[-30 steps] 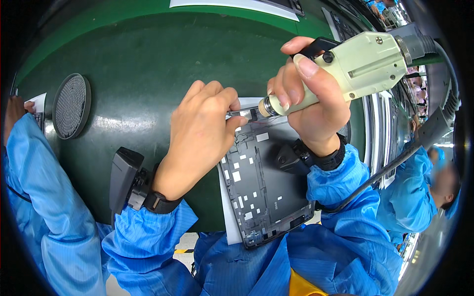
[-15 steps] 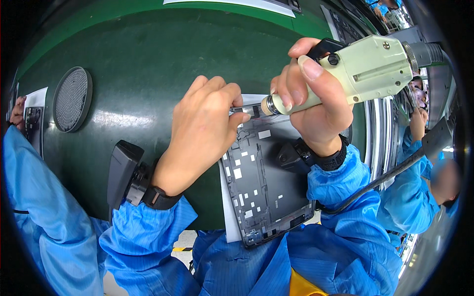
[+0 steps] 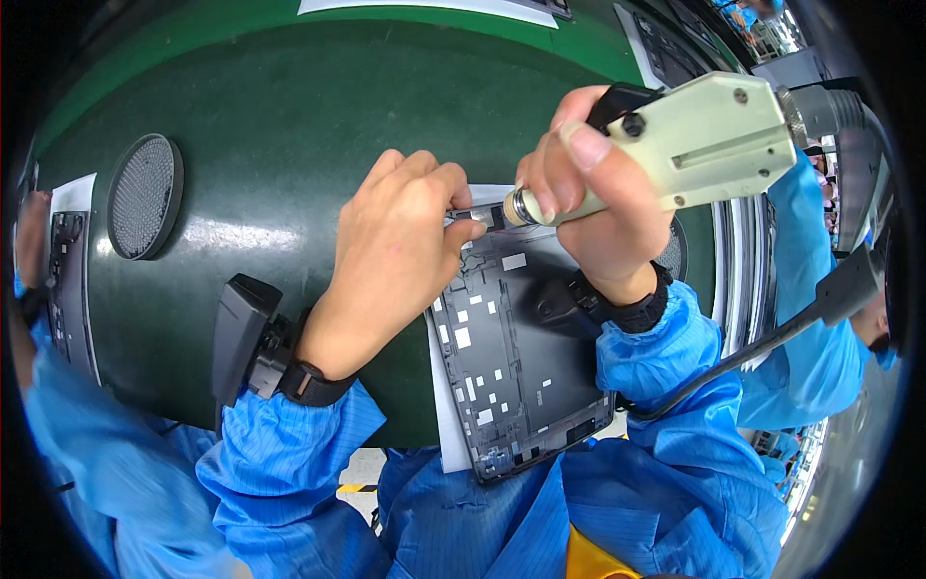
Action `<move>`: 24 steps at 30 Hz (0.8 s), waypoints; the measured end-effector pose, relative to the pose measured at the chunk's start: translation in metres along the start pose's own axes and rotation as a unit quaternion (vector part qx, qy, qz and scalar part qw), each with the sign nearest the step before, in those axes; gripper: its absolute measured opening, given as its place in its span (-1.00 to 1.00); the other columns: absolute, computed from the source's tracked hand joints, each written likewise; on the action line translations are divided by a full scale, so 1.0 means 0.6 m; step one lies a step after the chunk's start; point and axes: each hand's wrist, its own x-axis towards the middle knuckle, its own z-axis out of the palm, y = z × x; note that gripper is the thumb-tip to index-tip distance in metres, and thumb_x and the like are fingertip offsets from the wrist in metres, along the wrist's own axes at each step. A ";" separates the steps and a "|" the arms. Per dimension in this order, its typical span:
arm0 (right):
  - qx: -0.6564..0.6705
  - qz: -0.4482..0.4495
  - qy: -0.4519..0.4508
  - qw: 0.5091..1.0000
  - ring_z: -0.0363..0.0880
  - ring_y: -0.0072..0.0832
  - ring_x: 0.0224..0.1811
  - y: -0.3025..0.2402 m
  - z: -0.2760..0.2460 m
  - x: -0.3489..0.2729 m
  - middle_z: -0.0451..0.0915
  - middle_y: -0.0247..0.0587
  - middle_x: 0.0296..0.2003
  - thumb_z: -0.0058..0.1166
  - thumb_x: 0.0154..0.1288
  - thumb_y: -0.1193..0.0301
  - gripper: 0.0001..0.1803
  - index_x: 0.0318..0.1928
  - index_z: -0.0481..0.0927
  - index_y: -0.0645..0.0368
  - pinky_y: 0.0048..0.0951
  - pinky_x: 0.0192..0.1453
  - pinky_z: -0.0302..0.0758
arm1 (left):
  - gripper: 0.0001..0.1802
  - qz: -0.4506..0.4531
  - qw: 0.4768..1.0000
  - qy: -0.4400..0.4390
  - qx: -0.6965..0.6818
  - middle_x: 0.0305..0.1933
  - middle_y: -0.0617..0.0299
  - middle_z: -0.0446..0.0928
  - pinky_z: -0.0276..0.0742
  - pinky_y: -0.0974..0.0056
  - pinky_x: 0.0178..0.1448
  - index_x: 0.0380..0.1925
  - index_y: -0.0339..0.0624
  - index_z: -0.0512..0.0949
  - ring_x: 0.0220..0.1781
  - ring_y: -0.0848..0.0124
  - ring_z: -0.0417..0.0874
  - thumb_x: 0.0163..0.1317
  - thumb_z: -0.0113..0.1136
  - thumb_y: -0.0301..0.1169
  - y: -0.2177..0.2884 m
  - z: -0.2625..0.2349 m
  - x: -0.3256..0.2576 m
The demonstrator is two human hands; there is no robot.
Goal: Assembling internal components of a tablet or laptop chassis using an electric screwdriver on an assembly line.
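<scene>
Both hands over dark tablet frame (image 3: 521,357) on green surface (image 3: 270,125): left hand (image 3: 395,256) pinching frame's top edge, right hand (image 3: 603,207) wrapped tight around pale electric screwdriver (image 3: 694,145), tip touching frame's top corner.

The round mesh disc (image 3: 144,197) sits lower and further right than before; the neighbour's panel (image 3: 69,280) at the left edge shows more fully; the electric screwdriver (image 3: 709,145) stays tilted slightly higher.
</scene>
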 end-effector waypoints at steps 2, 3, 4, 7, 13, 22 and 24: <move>0.004 0.005 0.000 1.000 0.34 -0.64 -0.69 0.003 0.005 -0.005 0.42 -0.35 -0.66 0.09 0.07 0.47 -0.86 -0.40 0.49 0.31 -0.60 -0.58 0.33 | -0.78 -0.002 1.000 -0.003 0.005 -0.47 0.15 0.45 0.32 0.17 -0.27 -0.55 -0.28 0.48 -0.36 0.17 0.41 -0.21 0.34 -0.50 0.002 -0.002 -0.001; 0.006 0.013 0.000 1.000 0.34 -0.66 -0.68 0.001 0.006 -0.007 0.44 -0.36 -0.63 0.09 0.08 0.48 -0.88 -0.41 0.49 0.30 -0.62 -0.58 0.32 | -0.78 0.003 1.000 -0.005 0.011 -0.47 0.15 0.45 0.32 0.17 -0.27 -0.55 -0.28 0.48 -0.36 0.17 0.41 -0.21 0.34 -0.50 0.006 -0.004 -0.002; 0.026 0.036 -0.006 0.999 0.37 -0.69 -0.63 -0.003 0.004 -0.010 0.45 -0.37 -0.59 0.10 0.07 0.53 -0.90 -0.37 0.49 0.28 -0.65 -0.57 0.32 | -0.79 -0.004 1.000 -0.012 0.013 -0.47 0.16 0.46 0.32 0.18 -0.27 -0.54 -0.28 0.49 -0.36 0.18 0.42 -0.20 0.34 -0.50 0.009 -0.004 0.000; -0.026 0.014 0.015 0.999 0.28 -0.60 -0.70 -0.001 0.010 -0.018 0.33 -0.34 -0.69 -0.03 0.12 0.45 -0.82 -0.31 0.39 0.33 -0.52 -0.50 0.33 | -0.79 -0.007 0.999 -0.041 0.031 -0.45 0.18 0.45 0.35 0.17 -0.27 -0.52 -0.25 0.49 -0.34 0.18 0.42 -0.18 0.32 -0.49 0.009 0.002 0.004; -0.038 -0.045 0.085 0.995 0.28 -0.63 -0.68 -0.063 -0.038 -0.024 0.28 -0.43 -0.72 -0.09 0.17 0.37 -0.53 0.02 0.34 0.48 -0.53 -0.47 0.34 | -0.84 0.016 0.998 -0.068 -0.007 -0.42 0.20 0.43 0.33 0.20 -0.21 -0.44 -0.17 0.55 -0.29 0.23 0.42 -0.10 0.27 -0.47 0.009 0.010 0.006; -0.002 -0.133 0.188 0.973 0.23 -0.61 -0.65 -0.138 -0.213 -0.104 0.21 -0.43 -0.71 -0.23 0.22 0.32 -0.53 0.01 0.29 0.47 -0.48 -0.36 0.32 | -0.88 0.146 0.980 -0.040 0.131 -0.38 0.26 0.46 0.23 0.25 -0.16 -0.39 -0.11 0.61 -0.27 0.30 0.42 0.00 0.20 -0.47 0.044 0.013 0.032; -0.004 -0.149 0.196 0.969 0.23 -0.62 -0.65 -0.157 -0.222 -0.103 0.22 -0.42 -0.71 -0.21 0.21 0.31 -0.48 0.06 0.26 0.52 -0.48 -0.35 0.33 | -0.89 0.117 0.986 -0.021 0.118 -0.40 0.23 0.49 0.26 0.25 -0.16 -0.42 -0.19 0.59 -0.29 0.27 0.45 0.03 0.21 -0.43 0.061 0.020 0.051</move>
